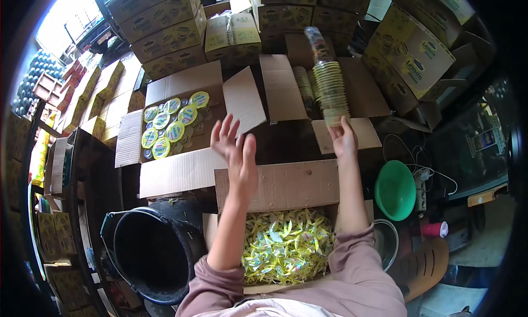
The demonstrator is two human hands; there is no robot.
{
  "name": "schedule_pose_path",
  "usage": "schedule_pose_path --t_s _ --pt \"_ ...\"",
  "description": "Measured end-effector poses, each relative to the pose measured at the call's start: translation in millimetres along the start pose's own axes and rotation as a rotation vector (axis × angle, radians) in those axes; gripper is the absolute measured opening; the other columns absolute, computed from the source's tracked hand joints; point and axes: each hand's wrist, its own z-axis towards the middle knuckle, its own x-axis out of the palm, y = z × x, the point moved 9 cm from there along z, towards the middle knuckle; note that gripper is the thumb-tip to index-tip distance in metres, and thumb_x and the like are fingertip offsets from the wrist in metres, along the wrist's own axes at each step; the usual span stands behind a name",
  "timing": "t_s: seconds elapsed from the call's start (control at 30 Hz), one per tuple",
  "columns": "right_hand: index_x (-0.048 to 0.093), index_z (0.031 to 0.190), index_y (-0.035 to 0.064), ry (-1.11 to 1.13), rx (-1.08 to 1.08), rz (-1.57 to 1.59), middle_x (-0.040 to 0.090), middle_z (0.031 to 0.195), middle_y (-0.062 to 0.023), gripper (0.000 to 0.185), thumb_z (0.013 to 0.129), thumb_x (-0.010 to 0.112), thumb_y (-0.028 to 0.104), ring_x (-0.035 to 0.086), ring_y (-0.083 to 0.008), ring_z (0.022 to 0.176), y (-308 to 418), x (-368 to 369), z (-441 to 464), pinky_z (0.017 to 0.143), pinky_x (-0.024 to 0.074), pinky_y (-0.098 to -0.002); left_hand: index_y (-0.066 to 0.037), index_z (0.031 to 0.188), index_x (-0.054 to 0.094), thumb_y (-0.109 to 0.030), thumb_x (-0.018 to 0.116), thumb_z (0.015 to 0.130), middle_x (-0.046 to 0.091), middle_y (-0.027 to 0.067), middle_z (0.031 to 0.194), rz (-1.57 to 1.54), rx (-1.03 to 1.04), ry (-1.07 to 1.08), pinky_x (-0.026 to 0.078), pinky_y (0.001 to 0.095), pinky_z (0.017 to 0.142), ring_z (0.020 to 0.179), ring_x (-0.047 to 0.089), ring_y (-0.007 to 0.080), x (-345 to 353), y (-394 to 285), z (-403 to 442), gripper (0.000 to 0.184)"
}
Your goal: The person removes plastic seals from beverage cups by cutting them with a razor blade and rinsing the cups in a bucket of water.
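My right hand (344, 138) grips the lower end of a tall stack of nested plastic cups (330, 88). A clear plastic sleeve hangs around the top of the stack, which stands tilted over an open carton (281, 88) with more cup stacks inside. My left hand (236, 152) is raised, fingers apart and holding nothing, near the right side of another open carton (179, 175). In that carton sit several cups with yellow printed lids (175, 131), beside clear ones. Below my forearms, a box (278, 185) holds a heap of small yellow-green wrapped pieces (289, 245).
A black bucket (148, 256) stands at the left, and a green basin (395, 190) at the right with a white cable (443, 174) beside it. A pink cup (434, 229) lies near a brown chair (426, 264). Printed lemon cartons (165, 25) are stacked behind.
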Motion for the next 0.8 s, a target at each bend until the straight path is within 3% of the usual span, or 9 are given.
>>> schedule_pose_path --t_s 0.07,0.2,0.4,0.47,0.53,0.6,0.7,0.73,0.8 --pt "0.048 0.11 0.0046 -0.082 0.029 0.068 0.056 0.105 -0.0093 0.032 0.083 0.06 0.017 0.058 -0.0213 0.092 -16.4 -4.6 47.5 0.082 0.049 -0.0395 -0.007 0.133 0.009 -0.026 0.044 0.089 0.024 0.0184 0.135 0.09 0.108 0.027 0.025 0.0403 0.1 0.123 0.031 0.0287 -5.5 -13.7 -35.4 0.059" --pt "0.045 0.114 0.0051 -0.339 0.186 -0.004 0.053 0.11 -0.0093 0.036 0.084 0.057 0.022 0.052 -0.0235 0.102 -60.2 -19.8 122.7 0.088 0.0428 -0.046 -0.01 0.131 0.011 -0.029 0.055 0.083 0.027 0.0215 0.132 0.141 0.162 0.161 0.035 0.0392 0.091 0.118 0.036 0.0307 -32.6 -48.2 -95.0 0.068" --pt "0.037 0.124 0.0028 -0.401 0.199 -0.07 0.039 0.127 -0.0183 0.052 0.076 0.055 0.012 0.043 -0.0338 0.113 -69.2 -27.0 139.8 0.09 0.0367 -0.0533 -0.008 0.124 0.02 -0.044 0.058 0.079 0.036 0.0204 0.123 0.757 0.309 -0.044 0.036 0.0368 0.085 0.102 0.044 0.0267 -150.3 -113.0 -175.4 0.069" --pt "0.037 0.122 -0.0023 -0.399 0.159 -0.194 0.042 0.124 -0.0193 0.056 0.073 0.059 0.013 0.042 -0.0309 0.114 -54.2 -10.0 117.2 0.089 0.0399 -0.0477 -0.007 0.122 0.023 -0.046 0.056 0.08 0.037 0.0194 0.121 0.954 0.281 -0.123 0.035 0.0367 0.085 0.101 0.044 0.0259 -193.0 -132.0 -201.3 0.066" --pt "0.035 0.117 -0.0119 -0.429 -0.061 -0.505 0.052 0.107 -0.0223 0.06 0.071 0.061 0.015 0.056 -0.0334 0.092 -33.2 -4.7 110.1 0.079 0.0464 -0.0415 -0.007 0.122 0.024 -0.039 0.052 0.085 0.037 0.0174 0.121 1.102 0.284 -0.176 0.033 0.0361 0.087 0.101 0.043 0.0242 -228.0 -149.8 -216.6 0.056" --pt "0.026 0.125 -0.012 -0.547 -0.255 -0.922 0.053 0.108 -0.0244 0.067 0.074 0.059 0.018 0.056 -0.0335 0.095 -14.5 9.0 104.2 0.083 0.044 -0.037 -0.006 0.122 0.026 -0.036 0.05 0.086 0.037 0.0152 0.122 1.221 0.17 -0.359 0.032 0.0353 0.088 0.102 0.043 0.0228 -271.9 -153.9 -232.7 0.052" --pt "0.014 0.132 -0.0078 -0.344 -1.061 -1.071 0.055 0.107 -0.0241 0.074 0.08 0.055 0.025 0.056 -0.0336 0.095 -6.7 101.5 49.0 0.086 0.0416 -0.035 -0.004 0.121 0.027 -0.03 0.05 0.086 0.038 0.0139 0.122 1.251 0.057 -0.433 0.032 0.0343 0.089 0.102 0.043 0.0217 -307.5 -147.6 -250.7 0.049" --pt "0.007 0.136 -0.0034 -0.079 -0.77 -0.849 0.06 0.098 -0.0195 0.073 0.086 0.05 0.029 0.058 -0.0279 0.092 -15.1 152.7 5.9 0.084 0.0413 -0.0325 -0.004 0.121 0.027 -0.029 0.05 0.086 0.038 0.0141 0.121 1.263 0.021 -0.428 0.032 0.0341 0.089 0.102 0.043 0.0217 -315.2 -143.4 -253.9 0.048" --pt "0.016 0.137 0.0023 0.194 -0.742 -0.922 0.065 0.07 -0.0082 0.06 0.09 0.045 0.026 0.063 -0.0162 0.076 -46.7 219.1 -31.6 0.071 0.0452 -0.0277 -0.004 0.12 0.028 -0.026 0.049 0.086 0.04 0.0133 0.119 1.218 0.022 -0.443 0.032 0.0338 0.087 0.099 0.045 0.0208 -320.2 -138.2 -258.5 0.046"
